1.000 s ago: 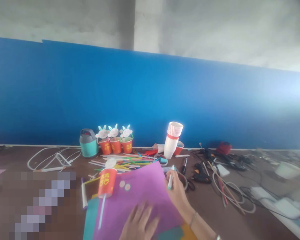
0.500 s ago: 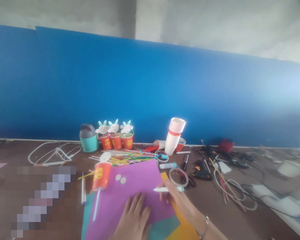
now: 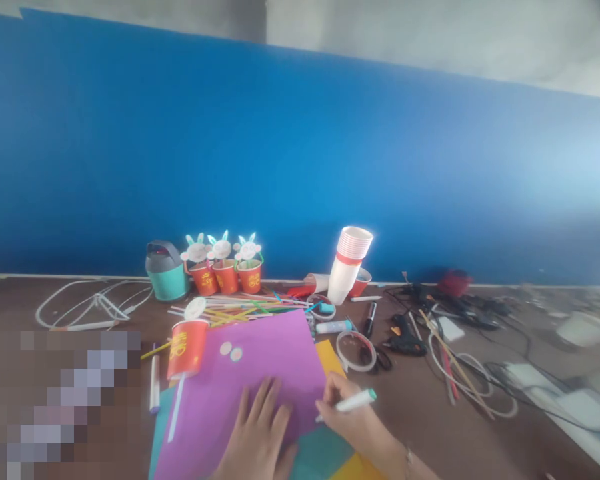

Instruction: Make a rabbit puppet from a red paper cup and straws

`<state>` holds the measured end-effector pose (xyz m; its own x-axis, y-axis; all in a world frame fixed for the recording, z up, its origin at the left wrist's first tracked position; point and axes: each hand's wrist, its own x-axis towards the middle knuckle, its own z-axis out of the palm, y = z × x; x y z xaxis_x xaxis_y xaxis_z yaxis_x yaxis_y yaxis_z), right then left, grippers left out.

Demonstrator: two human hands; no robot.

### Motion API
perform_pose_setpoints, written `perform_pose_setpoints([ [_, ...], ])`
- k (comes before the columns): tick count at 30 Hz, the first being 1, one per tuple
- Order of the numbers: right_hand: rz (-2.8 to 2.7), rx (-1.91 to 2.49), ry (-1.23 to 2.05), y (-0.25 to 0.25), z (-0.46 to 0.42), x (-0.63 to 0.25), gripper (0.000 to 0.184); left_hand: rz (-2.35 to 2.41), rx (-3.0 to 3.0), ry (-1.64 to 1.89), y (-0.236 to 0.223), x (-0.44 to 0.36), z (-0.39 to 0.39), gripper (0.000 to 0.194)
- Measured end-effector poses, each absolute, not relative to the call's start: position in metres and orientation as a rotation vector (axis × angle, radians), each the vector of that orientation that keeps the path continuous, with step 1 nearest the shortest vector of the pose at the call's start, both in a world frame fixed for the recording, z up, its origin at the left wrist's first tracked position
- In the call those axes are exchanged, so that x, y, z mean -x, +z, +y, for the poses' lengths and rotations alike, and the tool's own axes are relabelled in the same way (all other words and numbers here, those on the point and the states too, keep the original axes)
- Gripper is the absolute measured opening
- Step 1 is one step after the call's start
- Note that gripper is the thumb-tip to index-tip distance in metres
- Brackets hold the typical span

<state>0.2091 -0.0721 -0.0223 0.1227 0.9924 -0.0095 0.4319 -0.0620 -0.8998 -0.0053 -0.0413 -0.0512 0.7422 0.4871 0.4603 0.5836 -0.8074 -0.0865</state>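
Observation:
My left hand lies flat with fingers spread on a purple sheet of paper. In my right hand is a white marker with a green end, its tip pointing down at the sheet's right edge. Two small pale paper discs rest on the purple sheet. At the sheet's left stands a red paper cup, with a white round piece above its rim and a white strip below it. Teal paper and orange paper show underneath.
Behind lie many coloured sticks, three red cups with bunny-eared figures, a teal container and a tall stack of paper cups. To the right are a tape roll, scissors, a glue gun and tangled cables.
My right hand has turned the marker from lying level to slanting, tip down toward the purple paper. My left hand stays flat on the sheet. The whole view has shifted slightly.

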Motion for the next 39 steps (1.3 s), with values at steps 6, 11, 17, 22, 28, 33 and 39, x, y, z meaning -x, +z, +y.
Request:
perform_pose_setpoints([
  [6, -1.444, 1.68, 0.805, -0.031, -0.072, -0.209, 0.028, -0.85, 2.731, -0.61, -0.048, 0.004, -0.043, 0.034],
  [11, -1.479, 1.674, 0.858, -0.026, -0.073, -0.209, 0.028, -0.913, 2.751, -0.527, -0.046, 0.005, -0.044, 0.036],
  [17, -1.472, 1.686, 0.878, -0.023, -0.074, -0.207, 0.028, -0.974, 2.833, -0.465, -0.046, 0.006, -0.045, 0.048],
  [22, -1.491, 1.715, 0.859, -0.022, -0.074, -0.207, 0.028, -0.975, 2.839, -0.441, -0.045, 0.005, -0.045, 0.05],
  [28, -1.521, 1.723, 0.854, -0.02, -0.074, -0.207, 0.027, -0.963, 2.84, -0.434, -0.045, 0.006, -0.046, 0.052],
  [33, -1.524, 1.747, 0.843, -0.02, -0.074, -0.205, 0.026, -0.988, 2.841, -0.47, -0.048, 0.006, -0.045, 0.05],
  [39, -1.535, 1.744, 0.814, -0.023, -0.075, -0.205, 0.026, -0.984, 2.836, -0.47, -0.047, 0.005, -0.046, 0.048],
])
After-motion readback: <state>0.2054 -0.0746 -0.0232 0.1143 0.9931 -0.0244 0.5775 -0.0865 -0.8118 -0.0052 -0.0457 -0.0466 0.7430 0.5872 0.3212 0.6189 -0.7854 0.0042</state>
